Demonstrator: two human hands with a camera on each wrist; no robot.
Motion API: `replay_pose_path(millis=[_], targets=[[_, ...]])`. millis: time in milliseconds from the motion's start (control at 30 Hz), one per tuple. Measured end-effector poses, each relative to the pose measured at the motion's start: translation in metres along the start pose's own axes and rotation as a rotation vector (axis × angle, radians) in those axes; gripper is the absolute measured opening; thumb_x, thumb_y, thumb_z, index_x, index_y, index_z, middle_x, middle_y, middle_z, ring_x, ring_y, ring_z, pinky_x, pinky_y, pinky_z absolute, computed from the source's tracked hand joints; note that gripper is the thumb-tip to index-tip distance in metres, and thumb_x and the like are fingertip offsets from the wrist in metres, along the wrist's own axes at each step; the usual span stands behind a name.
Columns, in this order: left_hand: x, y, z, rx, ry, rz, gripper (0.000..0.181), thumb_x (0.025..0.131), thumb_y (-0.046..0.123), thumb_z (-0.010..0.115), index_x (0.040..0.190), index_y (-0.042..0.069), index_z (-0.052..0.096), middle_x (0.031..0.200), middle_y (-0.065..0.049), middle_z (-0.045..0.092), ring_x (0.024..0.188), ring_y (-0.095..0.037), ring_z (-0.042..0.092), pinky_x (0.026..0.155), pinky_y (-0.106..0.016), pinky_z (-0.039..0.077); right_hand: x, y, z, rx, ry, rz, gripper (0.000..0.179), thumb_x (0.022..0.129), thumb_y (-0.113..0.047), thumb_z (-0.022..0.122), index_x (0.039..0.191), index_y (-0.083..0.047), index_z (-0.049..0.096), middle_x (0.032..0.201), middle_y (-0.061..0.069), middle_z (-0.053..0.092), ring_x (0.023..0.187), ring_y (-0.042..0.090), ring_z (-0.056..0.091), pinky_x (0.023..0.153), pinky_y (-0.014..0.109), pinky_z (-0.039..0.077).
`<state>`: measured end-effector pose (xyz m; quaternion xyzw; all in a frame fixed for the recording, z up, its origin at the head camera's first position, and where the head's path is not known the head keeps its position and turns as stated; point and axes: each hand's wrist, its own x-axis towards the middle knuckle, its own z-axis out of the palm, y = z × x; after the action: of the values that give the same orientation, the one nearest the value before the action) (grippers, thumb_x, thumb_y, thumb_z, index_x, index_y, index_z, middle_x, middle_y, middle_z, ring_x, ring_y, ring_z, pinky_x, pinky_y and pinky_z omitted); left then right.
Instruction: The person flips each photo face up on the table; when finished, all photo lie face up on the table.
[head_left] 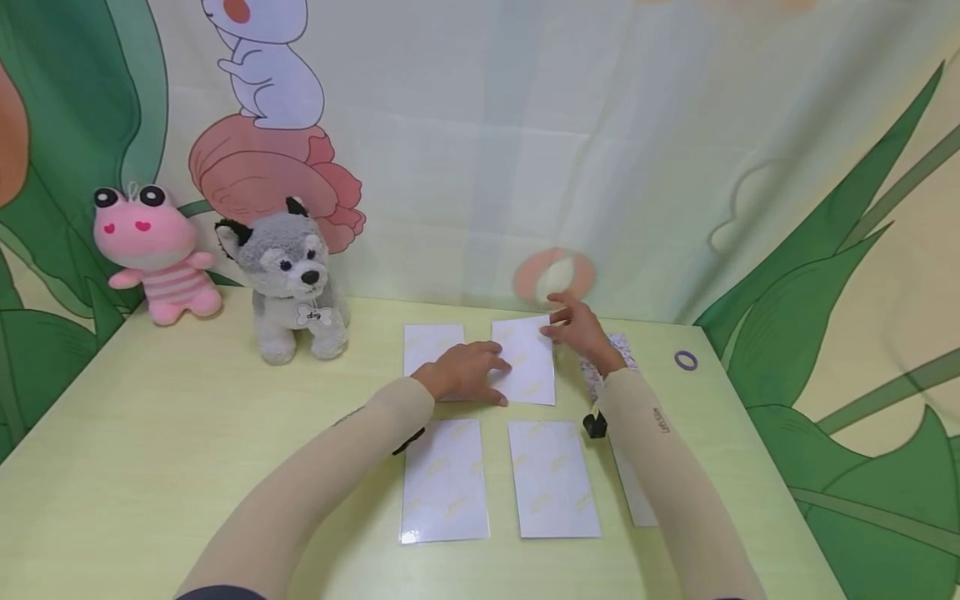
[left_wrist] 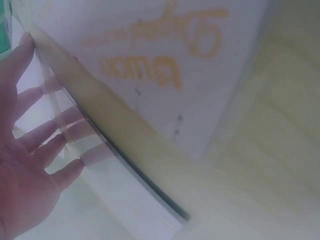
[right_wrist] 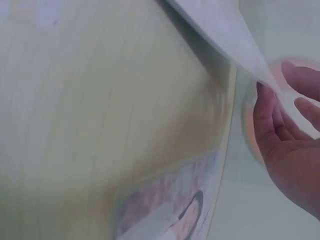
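A white card (head_left: 528,367) with faint yellow print on its back stands slightly raised from the table in the back row. My right hand (head_left: 581,329) pinches its far right corner; the right wrist view shows that corner at the fingertips. At its left edge is my left hand (head_left: 468,371), fingers spread and fairly straight, touching the card. Another white card (head_left: 431,337) lies behind the left hand, partly covered. Under the right wrist, a face-up photo card (right_wrist: 167,205) shows a pictured person; the forearm hides part of it.
Nearer me lie a left card (head_left: 446,483), a middle card (head_left: 555,483) and a right card (head_left: 633,492) partly under the right sleeve. A purple ring (head_left: 686,360) lies at the right. A plush dog (head_left: 288,283) and a pink plush frog (head_left: 161,262) sit at the back left.
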<state>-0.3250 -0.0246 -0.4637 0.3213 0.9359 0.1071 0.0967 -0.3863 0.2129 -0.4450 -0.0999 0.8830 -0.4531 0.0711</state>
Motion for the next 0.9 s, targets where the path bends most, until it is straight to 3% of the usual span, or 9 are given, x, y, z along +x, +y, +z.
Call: replay_pose_path(millis=[133, 267, 567, 767, 900], targets=[[0.0, 0.0, 0.0, 0.008, -0.004, 0.0, 0.063, 0.085, 0.053, 0.073, 0.139, 0.022, 0.061, 0.157, -0.009, 0.042, 0.148, -0.025, 0.037, 0.117, -0.043, 0.035, -0.001, 0.002, 0.003, 0.008, -0.051, 0.008, 0.061, 0.095, -0.003, 0.066, 0.15, -0.004, 0.041, 0.097, 0.018, 0.064, 0.081, 0.027, 0.065, 0.081, 0.047, 0.057], [-0.001, 0.0, -0.001, 0.017, -0.001, 0.006, 0.064, 0.086, 0.054, 0.073, 0.139, 0.022, 0.06, 0.157, -0.01, 0.042, 0.148, -0.025, 0.036, 0.118, -0.041, 0.033, -0.002, 0.004, 0.006, -0.005, -0.059, 0.02, 0.058, 0.095, -0.004, 0.065, 0.149, -0.003, 0.043, 0.087, 0.013, 0.065, 0.07, 0.016, 0.062, 0.075, 0.041, 0.057], [0.0, 0.002, -0.002, 0.011, 0.017, 0.02, 0.063, 0.085, 0.05, 0.076, 0.138, 0.019, 0.062, 0.154, -0.012, 0.046, 0.145, -0.025, 0.041, 0.118, -0.04, 0.034, -0.001, 0.005, 0.005, 0.062, -0.047, 0.056, 0.055, 0.094, -0.002, 0.066, 0.146, -0.003, 0.047, 0.075, 0.002, 0.063, 0.065, 0.011, 0.062, 0.076, 0.041, 0.058], [0.003, 0.002, -0.001, -0.023, 0.004, 0.001, 0.065, 0.084, 0.049, 0.077, 0.14, 0.021, 0.06, 0.156, -0.011, 0.044, 0.144, -0.027, 0.042, 0.116, -0.041, 0.036, -0.006, 0.003, 0.001, 0.137, -0.071, 0.047, 0.051, 0.098, -0.005, 0.061, 0.146, -0.001, 0.045, 0.076, 0.002, 0.063, 0.073, 0.016, 0.06, 0.081, 0.046, 0.056], [0.003, 0.005, -0.003, -0.03, 0.027, 0.022, 0.065, 0.086, 0.05, 0.074, 0.142, 0.022, 0.058, 0.156, -0.011, 0.043, 0.143, -0.027, 0.044, 0.114, -0.041, 0.039, -0.007, -0.001, -0.003, 0.195, -0.038, 0.059, 0.048, 0.099, -0.006, 0.06, 0.144, -0.002, 0.046, 0.078, 0.002, 0.063, 0.073, 0.017, 0.058, 0.084, 0.05, 0.054]])
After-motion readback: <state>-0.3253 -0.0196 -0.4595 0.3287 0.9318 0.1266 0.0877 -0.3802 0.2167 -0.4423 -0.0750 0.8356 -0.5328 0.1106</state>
